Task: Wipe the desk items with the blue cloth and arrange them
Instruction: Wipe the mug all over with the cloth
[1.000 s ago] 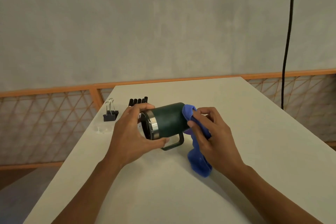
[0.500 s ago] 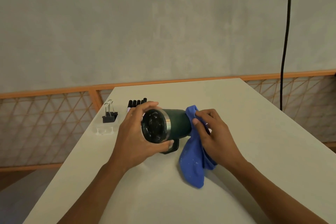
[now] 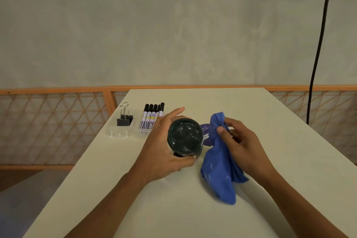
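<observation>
My left hand (image 3: 164, 152) grips a dark green mug (image 3: 185, 137) above the white desk (image 3: 231, 106). The mug's open mouth faces the camera, and its inside looks dark with pale specks. My right hand (image 3: 239, 145) holds the blue cloth (image 3: 220, 172) bunched just right of the mug, apart from its rim. The cloth hangs down to the desk. A purple round sticker (image 3: 206, 135) with white lettering shows between mug and cloth. Several black-capped markers (image 3: 151, 120) lie side by side behind my left hand.
Two black binder clips (image 3: 124, 119) stand left of the markers, with a small clear tray (image 3: 117, 134) in front of them. An orange lattice railing (image 3: 52, 121) runs behind the desk. A black cable (image 3: 316, 63) hangs at the right.
My left hand has turned the mug so its mouth faces the camera. My right hand and the cloth have come off the mug's base and moved right.
</observation>
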